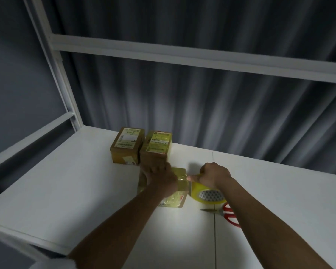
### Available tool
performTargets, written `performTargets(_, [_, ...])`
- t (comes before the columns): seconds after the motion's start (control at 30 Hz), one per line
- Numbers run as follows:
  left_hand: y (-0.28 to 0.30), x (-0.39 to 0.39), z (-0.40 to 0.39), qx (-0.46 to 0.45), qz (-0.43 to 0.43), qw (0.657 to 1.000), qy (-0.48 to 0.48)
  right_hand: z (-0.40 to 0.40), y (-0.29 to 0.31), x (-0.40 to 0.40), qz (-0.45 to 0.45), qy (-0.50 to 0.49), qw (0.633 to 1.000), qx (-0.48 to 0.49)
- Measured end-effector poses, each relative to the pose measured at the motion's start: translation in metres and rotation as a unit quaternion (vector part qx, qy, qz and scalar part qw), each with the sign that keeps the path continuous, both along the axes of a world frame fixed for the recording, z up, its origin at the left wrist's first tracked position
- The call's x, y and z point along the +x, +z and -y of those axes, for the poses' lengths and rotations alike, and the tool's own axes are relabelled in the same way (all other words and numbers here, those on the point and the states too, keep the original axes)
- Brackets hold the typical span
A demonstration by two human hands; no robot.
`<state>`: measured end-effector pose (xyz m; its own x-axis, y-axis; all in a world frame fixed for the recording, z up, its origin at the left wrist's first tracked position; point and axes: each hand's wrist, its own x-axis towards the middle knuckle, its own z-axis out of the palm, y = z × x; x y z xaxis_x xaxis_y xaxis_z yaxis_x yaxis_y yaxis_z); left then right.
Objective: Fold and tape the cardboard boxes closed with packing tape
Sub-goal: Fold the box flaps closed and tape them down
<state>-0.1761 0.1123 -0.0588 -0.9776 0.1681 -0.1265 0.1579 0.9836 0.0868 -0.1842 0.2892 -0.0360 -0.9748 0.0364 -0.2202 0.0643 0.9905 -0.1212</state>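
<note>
Progress: we judge the work well along. Two cardboard boxes stand at the back of the worktop (85,191); the right-hand one (157,145) already gleams with yellowish tape, while on the left-hand one (127,144) we make out only a small strip at its front.
In hand: the third box (175,199), nearest us, already carries tape on its top; we are laying more on it.
Left: cutting the tape; the scissors (228,212) lie untouched.
Left hand: our left hand (159,177) presses down on the box top; whether its fingers curl over the far edge we cannot tell.
Right hand: our right hand (211,174) grips the tape roll (208,193), thumb pointing at the box.
Tape: a short stretch runs from the roll to the box, between the two hands.
Scissors: just behind our right wrist, under the forearm.
</note>
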Motion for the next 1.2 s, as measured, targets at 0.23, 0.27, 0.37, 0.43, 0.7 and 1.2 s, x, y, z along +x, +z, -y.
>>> performTargets(0.23, [-0.018,-0.008,0.004,0.002,0.014,0.997,-0.078,0.002,0.001,-0.003,0.014,0.001,1.0,-0.018])
performTargets(0.27, [-0.006,-0.005,0.006,-0.003,0.035,0.995,-0.094,0.002,0.001,-0.003,0.014,0.002,1.0,-0.019])
performTargets(0.37, [0.035,0.01,0.014,-0.011,0.058,0.985,-0.162,-0.001,0.002,-0.002,0.007,0.003,1.0,-0.019])
performTargets(0.43, [0.03,0.007,0.035,-0.006,0.053,0.992,-0.11,-0.002,0.001,-0.002,0.004,0.004,1.0,-0.023])
performTargets(0.7, [0.005,-0.003,0.059,-0.006,0.011,0.995,-0.098,0.0,0.004,-0.001,0.005,0.002,0.999,-0.046])
performTargets(1.2, [0.02,-0.004,0.022,0.014,0.135,0.983,-0.126,-0.061,-0.021,0.031,0.001,-0.118,0.825,-0.553])
